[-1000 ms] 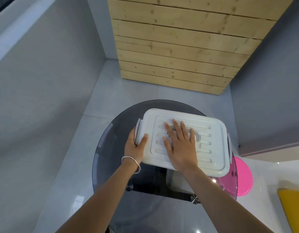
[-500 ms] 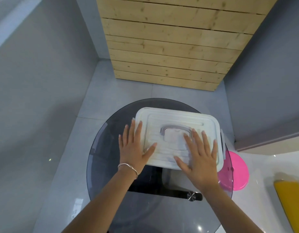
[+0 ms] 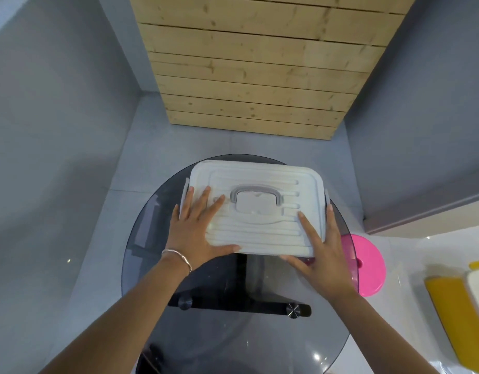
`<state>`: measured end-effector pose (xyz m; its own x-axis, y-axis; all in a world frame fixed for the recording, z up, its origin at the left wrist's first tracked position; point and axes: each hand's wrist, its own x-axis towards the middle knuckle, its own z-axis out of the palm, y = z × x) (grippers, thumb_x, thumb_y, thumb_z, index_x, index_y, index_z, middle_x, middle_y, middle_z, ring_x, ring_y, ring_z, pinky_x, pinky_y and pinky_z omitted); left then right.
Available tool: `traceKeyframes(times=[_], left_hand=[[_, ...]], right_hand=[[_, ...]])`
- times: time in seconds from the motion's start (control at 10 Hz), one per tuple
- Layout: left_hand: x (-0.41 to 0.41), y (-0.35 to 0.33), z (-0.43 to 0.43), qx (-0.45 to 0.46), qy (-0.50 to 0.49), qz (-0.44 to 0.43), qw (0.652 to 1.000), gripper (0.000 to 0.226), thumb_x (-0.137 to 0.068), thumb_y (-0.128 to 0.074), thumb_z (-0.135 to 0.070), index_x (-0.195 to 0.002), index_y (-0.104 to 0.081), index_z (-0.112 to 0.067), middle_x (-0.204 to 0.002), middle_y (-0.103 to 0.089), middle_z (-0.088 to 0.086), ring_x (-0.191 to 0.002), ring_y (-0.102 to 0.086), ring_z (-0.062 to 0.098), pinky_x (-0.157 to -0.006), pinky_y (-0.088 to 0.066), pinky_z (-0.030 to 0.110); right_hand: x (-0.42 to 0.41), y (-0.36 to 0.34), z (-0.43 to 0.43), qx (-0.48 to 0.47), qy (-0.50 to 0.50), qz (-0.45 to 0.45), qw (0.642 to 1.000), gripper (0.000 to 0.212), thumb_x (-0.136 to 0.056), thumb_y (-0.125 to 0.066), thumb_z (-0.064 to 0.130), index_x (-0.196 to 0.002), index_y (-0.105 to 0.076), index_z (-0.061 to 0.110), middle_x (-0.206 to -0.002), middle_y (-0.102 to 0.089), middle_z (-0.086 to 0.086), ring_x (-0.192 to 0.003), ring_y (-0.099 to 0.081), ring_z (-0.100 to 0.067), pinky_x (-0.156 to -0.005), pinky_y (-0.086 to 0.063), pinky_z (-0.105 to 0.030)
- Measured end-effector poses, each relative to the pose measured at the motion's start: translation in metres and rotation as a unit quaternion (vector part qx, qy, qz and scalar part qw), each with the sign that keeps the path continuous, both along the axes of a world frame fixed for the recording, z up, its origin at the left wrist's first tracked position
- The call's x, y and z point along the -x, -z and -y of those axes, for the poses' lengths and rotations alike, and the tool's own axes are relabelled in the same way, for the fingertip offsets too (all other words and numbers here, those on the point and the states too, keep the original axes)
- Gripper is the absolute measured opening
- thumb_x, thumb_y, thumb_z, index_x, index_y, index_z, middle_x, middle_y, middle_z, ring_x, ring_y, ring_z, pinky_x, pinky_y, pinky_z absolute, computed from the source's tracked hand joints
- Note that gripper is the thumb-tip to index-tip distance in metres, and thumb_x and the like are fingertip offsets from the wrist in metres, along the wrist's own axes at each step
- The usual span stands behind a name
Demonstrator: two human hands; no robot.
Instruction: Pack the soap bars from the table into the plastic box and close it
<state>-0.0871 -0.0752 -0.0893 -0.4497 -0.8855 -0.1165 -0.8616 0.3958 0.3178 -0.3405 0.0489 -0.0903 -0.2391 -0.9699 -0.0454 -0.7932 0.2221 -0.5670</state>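
Observation:
The plastic box [image 3: 260, 228] stands on the round smoked-glass table [image 3: 206, 333], covered by its white ribbed lid with a grey handle [image 3: 256, 194] lying flat in the middle. My left hand [image 3: 196, 230] lies flat on the lid's near left corner, fingers spread, by the left side clip. My right hand [image 3: 318, 255] holds the box's near right corner, fingers up along the right clip and thumb under the front edge. No soap bar is visible; the lid hides the inside.
A pink round stool [image 3: 367, 265] stands right of the table. At the far right edge lies a yellow object [image 3: 454, 314]. A wooden slat panel [image 3: 254, 71] rises behind the table, between grey walls. The table's black foot [image 3: 241, 300] shows through the glass.
My right hand slid from the lid's middle to the box's right corner and clip. My left hand went from gripping the left clip to lying flat on the lid's left corner.

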Motion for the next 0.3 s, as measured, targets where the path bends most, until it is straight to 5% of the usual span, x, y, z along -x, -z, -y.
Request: traceKeyframes(times=[0.1,0.3], left_hand=[[-0.001,-0.001,0.016,-0.018,-0.005,0.007,1.000,0.105,-0.051,-0.040,-0.087,-0.141,-0.005,-0.045,-0.156,0.004,-0.011,-0.141,0.021,0.017,-0.115,-0.006,0.054],[0.001,-0.018,0.021,-0.054,0.012,0.098,0.994,0.102,-0.057,-0.027,-0.088,-0.140,0.011,-0.044,-0.156,0.012,-0.009,-0.142,0.015,0.023,-0.113,0.000,0.056]], right_hand=[[-0.004,-0.004,0.014,-0.012,-0.002,0.005,1.000,0.087,-0.069,-0.052,0.072,-0.145,-0.018,0.047,-0.161,0.011,-0.003,-0.149,0.003,-0.024,-0.116,-0.025,-0.048],[-0.011,-0.046,0.021,-0.105,-0.014,-0.021,0.994,0.089,-0.082,-0.051,0.063,-0.148,0.004,0.041,-0.160,0.019,-0.003,-0.148,0.013,-0.027,-0.121,-0.003,-0.047]])
